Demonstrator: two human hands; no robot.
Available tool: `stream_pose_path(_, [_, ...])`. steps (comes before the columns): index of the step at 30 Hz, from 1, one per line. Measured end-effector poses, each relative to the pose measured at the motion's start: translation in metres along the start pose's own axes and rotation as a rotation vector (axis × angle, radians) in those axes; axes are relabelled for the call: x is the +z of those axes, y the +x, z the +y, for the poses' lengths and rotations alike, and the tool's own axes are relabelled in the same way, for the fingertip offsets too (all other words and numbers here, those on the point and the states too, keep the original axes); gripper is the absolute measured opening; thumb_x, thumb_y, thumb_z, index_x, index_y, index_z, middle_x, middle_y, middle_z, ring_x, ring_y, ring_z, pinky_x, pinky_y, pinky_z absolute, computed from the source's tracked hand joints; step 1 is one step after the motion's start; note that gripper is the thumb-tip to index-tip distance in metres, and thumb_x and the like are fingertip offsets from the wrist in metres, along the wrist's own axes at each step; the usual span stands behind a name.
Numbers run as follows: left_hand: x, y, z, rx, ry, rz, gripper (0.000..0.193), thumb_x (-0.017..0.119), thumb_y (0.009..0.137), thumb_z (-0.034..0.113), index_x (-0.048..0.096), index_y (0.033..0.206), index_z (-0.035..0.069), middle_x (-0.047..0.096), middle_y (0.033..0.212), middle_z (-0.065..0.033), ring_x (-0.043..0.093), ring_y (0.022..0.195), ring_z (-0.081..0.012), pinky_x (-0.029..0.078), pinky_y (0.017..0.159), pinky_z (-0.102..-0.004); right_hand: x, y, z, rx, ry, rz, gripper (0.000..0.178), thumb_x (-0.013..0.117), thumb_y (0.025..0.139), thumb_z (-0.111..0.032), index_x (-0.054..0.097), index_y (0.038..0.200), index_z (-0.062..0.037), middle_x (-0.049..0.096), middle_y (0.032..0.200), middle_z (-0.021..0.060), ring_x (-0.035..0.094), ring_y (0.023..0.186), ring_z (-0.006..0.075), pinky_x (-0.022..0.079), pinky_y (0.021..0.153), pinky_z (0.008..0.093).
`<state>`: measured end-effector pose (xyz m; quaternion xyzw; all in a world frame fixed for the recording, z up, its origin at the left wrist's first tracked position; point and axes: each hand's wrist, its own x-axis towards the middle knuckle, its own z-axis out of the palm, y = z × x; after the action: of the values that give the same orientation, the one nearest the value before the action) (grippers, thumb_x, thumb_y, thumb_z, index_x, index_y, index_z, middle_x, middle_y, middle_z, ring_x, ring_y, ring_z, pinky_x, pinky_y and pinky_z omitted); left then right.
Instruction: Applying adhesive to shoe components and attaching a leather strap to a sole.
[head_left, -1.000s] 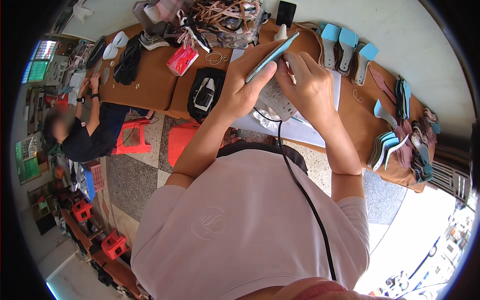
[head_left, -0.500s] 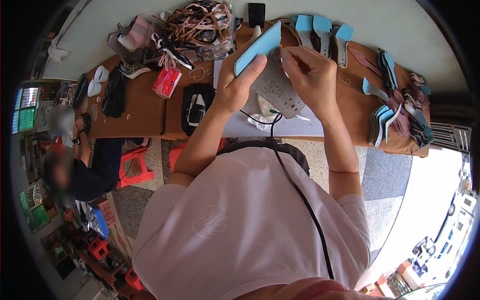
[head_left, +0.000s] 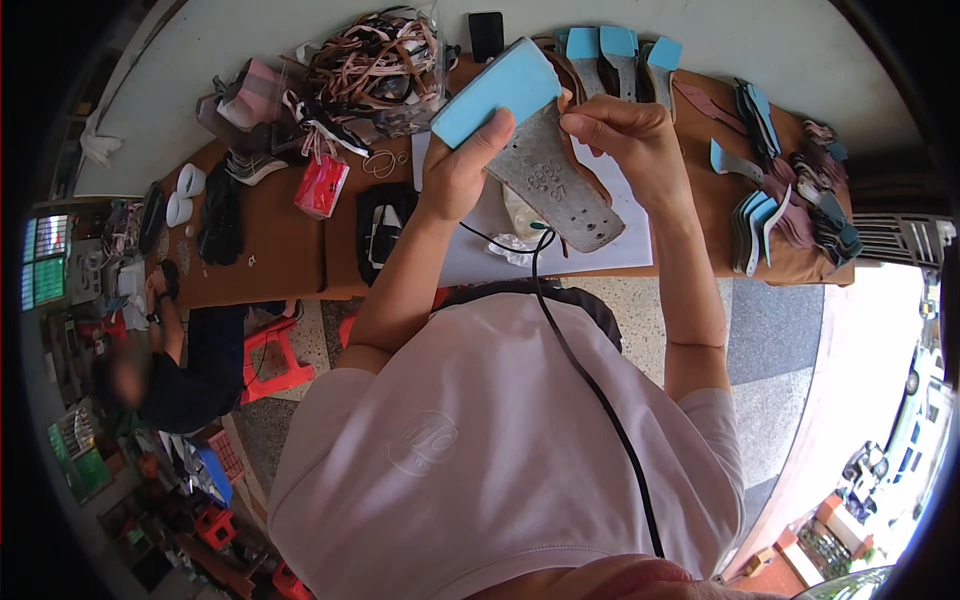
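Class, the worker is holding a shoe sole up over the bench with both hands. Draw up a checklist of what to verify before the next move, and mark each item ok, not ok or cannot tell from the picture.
1. Left hand has a firm hold on the shoe sole, thumb on its grey face: ok.
2. Right hand pinches the sole's upper edge: ok.
3. Sole lifted off the white sheet on the bench: ok.
4. Black cable hangs free of both hands: ok, though it runs close under the sole.
5. Whether anything lies between the right fingertips and the sole: cannot tell.
6. Stack of blue soles stays apart from the right arm: ok.
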<state>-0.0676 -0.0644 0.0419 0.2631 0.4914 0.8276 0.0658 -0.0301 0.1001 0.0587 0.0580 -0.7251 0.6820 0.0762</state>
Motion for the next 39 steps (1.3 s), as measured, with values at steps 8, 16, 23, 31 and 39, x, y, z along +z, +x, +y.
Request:
stream_pose_path(8, [0.006,-0.002,-0.003,0.046,0.036,0.053,0.027,0.051,0.082,0.02,0.052,0.099,-0.001,0.053,0.084,-0.0003,0.045,0.075,-0.0063,0.035,0.067,-0.0184,0.009,-0.005,-0.002,-0.065,-0.327,0.082,0.006,0.06,0.072,-0.005,0.059,0.075,0.0002,0.055,0.063,0.0003,0.047,0.058,0.0039,0.039,0.054,0.0182])
stream_pose_path(16, [0.002,-0.004,-0.009,-0.003,0.09,0.084,0.026,0.055,0.077,0.01,0.051,0.099,-0.002,0.053,0.095,-0.0057,0.048,0.087,-0.0128,0.035,0.08,-0.0265,0.005,-0.003,0.005,-0.066,-0.393,0.055,0.007,0.059,0.073,-0.005,0.057,0.075,0.002,0.054,0.062,0.0001,0.046,0.059,0.0033,0.038,0.054,0.018])
stream_pose_path(23, [0.001,-0.004,-0.008,-0.057,0.066,0.04,0.028,0.056,0.076,0.009,0.051,0.101,-0.001,0.052,0.095,-0.0052,0.048,0.087,-0.0127,0.035,0.08,-0.0257,0.0,0.001,0.011,-0.177,-0.249,0.086,0.013,0.062,0.072,-0.01,0.061,0.078,0.001,0.053,0.057,0.0025,0.041,0.05,0.0045,0.036,0.048,0.02])
stream_pose_path(31, [0.005,-0.002,-0.005,-0.082,-0.109,0.027,0.032,0.056,0.076,0.012,0.049,0.104,-0.002,0.053,0.098,-0.0065,0.049,0.09,-0.0154,0.035,0.082,-0.0287,-0.001,-0.001,-0.001,-0.107,-0.351,0.06,0.009,0.059,0.075,-0.007,0.059,0.073,0.002,0.051,0.059,-0.0025,0.041,0.058,0.0013,0.035,0.052,0.017])
stream_pose_path(39, [0.011,-0.008,-0.003,0.031,0.039,0.054,0.023,0.051,0.081,0.017,0.053,0.097,0.0,0.054,0.086,-0.0012,0.046,0.079,-0.0068,0.035,0.07,-0.0195,-0.002,0.0,0.003,-0.067,-0.222,-0.081,0.01,0.059,0.074,-0.007,0.06,0.074,0.0026,0.054,0.061,-0.0004,0.044,0.058,0.0022,0.037,0.053,0.0181])
